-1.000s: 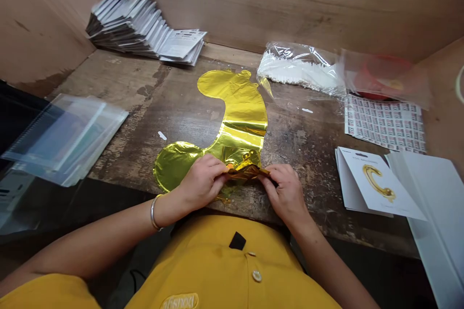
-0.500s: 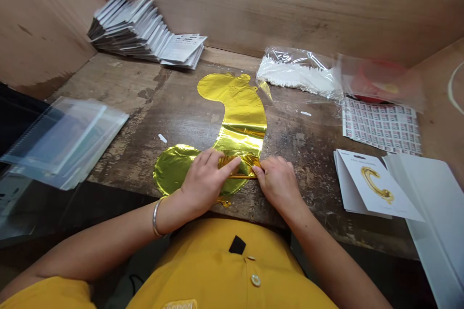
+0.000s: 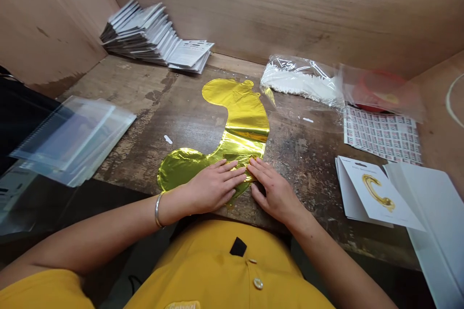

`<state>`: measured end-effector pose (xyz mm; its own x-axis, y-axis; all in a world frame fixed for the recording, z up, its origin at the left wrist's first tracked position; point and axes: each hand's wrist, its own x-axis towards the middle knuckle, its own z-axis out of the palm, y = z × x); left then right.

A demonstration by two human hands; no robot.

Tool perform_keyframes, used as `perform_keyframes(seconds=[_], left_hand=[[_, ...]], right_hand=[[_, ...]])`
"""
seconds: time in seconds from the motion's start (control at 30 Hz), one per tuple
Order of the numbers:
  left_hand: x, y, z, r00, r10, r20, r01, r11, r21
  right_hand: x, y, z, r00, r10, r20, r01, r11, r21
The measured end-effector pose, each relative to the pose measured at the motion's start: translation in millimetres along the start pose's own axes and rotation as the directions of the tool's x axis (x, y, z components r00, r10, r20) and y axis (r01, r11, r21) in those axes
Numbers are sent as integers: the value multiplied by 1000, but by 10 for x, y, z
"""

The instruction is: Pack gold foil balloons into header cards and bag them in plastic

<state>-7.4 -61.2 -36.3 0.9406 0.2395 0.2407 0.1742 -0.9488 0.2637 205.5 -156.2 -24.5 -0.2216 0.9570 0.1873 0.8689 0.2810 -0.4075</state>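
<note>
Left hand (image 3: 213, 186) lies flat, fingers extended, on the gold foil balloon (image 3: 248, 115), grasping nothing; right hand (image 3: 274, 189), also opened out, thumb apart, touches it with fingertips. Balloon rests on the surface (image 3: 300, 154), reaching its front edge.

Plywood walls (image 3: 290, 14) enclose a scuffed, dark wooden table (image 3: 145, 130).

Tabletop (image 3: 304, 154) between gold foil (image 3: 248, 116) and folded cards (image 3: 353, 190) offers passage, though a clear bag (image 3: 300, 77) blocks behind.
</note>
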Motion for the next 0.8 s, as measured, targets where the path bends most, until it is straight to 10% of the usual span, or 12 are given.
perform_keyframes(seconds=[0.37,0.57,0.67,0.8], left_hand=[[38,-154,-50,975,-68,-209,79,996,44],[404,-246,-548,947,-54,-317,69,997,35],[807,-100,-511,900,-168,-403,115,982,-152],[1715,370,39,964,153,-216,-185,973,-137]], right_hand=[[249,-212,149,990,123,-67,-131,983,-131],[-111,-213,-453,942,272,-198,-266,962,55],[-706,-99,-837,761,521,-385,-388,843,373],[-1381,44,-1083,210,719,-663,-270,694,667]])
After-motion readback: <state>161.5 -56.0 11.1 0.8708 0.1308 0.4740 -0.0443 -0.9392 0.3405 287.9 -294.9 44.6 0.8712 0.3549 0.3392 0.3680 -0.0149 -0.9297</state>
